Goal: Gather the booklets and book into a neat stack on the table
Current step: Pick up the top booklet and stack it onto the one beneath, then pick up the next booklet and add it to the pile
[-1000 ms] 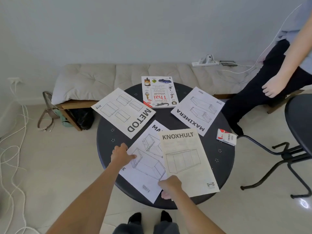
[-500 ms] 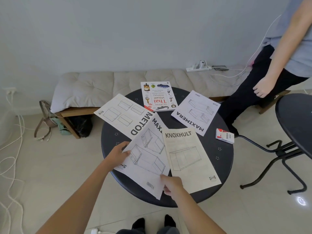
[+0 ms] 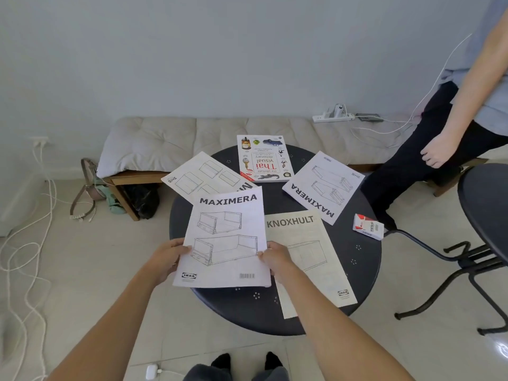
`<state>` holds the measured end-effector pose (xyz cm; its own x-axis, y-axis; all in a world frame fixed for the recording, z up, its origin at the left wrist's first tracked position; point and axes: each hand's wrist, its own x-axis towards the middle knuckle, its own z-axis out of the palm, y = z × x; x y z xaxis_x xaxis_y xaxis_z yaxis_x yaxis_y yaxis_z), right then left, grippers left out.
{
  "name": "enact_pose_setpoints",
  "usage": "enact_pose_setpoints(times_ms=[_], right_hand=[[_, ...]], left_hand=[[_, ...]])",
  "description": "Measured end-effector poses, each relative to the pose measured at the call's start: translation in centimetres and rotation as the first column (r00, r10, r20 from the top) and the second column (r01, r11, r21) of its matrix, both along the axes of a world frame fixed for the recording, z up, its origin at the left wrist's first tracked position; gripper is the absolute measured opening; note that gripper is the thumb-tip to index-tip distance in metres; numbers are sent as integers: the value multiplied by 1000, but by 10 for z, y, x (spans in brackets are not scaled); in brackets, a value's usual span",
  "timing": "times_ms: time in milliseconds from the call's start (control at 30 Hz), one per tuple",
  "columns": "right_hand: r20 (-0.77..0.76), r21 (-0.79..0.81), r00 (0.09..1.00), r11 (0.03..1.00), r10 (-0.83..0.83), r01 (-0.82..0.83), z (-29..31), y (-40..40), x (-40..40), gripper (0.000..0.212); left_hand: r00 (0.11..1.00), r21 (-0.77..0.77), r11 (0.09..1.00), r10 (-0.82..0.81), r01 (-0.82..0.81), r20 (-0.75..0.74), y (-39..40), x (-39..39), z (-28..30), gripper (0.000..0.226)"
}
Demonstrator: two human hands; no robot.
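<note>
I hold a white MAXIMERA booklet [image 3: 225, 237] by both side edges, lifted over the near left of the round dark table [image 3: 365, 254]. My left hand [image 3: 167, 257] grips its left edge and my right hand [image 3: 275, 258] its right edge. A cream KNOXHULT booklet [image 3: 310, 259] lies flat to the right, partly under my right hand. A METOD booklet [image 3: 200, 176] lies at the far left, half covered by the held booklet. The Thai visual dictionary book [image 3: 262, 158] lies at the far edge. A second MAXIMERA booklet [image 3: 323, 185] lies at the far right.
A small red and white box [image 3: 368, 226] sits at the table's right rim. Another person [image 3: 445, 127] stands at the far right. A cushioned bench [image 3: 170, 141] runs behind the table, a black stool [image 3: 483, 210] stands to the right, and cables [image 3: 30, 243] trail on the left floor.
The near MAXIMERA booklet was lying tilted under the KNOXHULT booklet; both my hands have since taken its edges, lifted it and turned it square towards me, covering part of METOD.
</note>
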<state>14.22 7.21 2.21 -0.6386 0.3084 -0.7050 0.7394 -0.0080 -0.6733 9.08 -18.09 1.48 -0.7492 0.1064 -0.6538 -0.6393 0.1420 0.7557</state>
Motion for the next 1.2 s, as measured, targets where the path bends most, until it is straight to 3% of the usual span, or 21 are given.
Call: enact_pose_setpoints(times_ms=[167, 433, 667, 933, 1067, 1200], right_hand=[[8, 78, 999, 996, 44, -44, 1, 44, -5, 26], [34, 302, 994, 947, 102, -107, -15, 120, 12, 26], [128, 417, 981, 890, 142, -183, -30, 175, 35, 27], [224, 518, 960, 814, 169, -264, -45, 203, 49, 5], [299, 582, 922, 718, 247, -381, -43, 203, 49, 27], [316, 571, 908, 709, 275, -414, -41, 205, 44, 36]], left_hand=[[997, 17, 997, 78, -78, -10, 45, 1, 1, 25], [996, -67, 995, -65, 69, 53, 126, 15, -2, 15], [989, -109, 989, -90, 102, 115, 188, 39, -38, 17], [990, -326, 935, -121, 140, 76, 217, 58, -50, 18], [983, -427, 886, -169, 182, 67, 219, 64, -51, 26], [984, -554, 817, -174, 160, 27, 226, 69, -48, 31]])
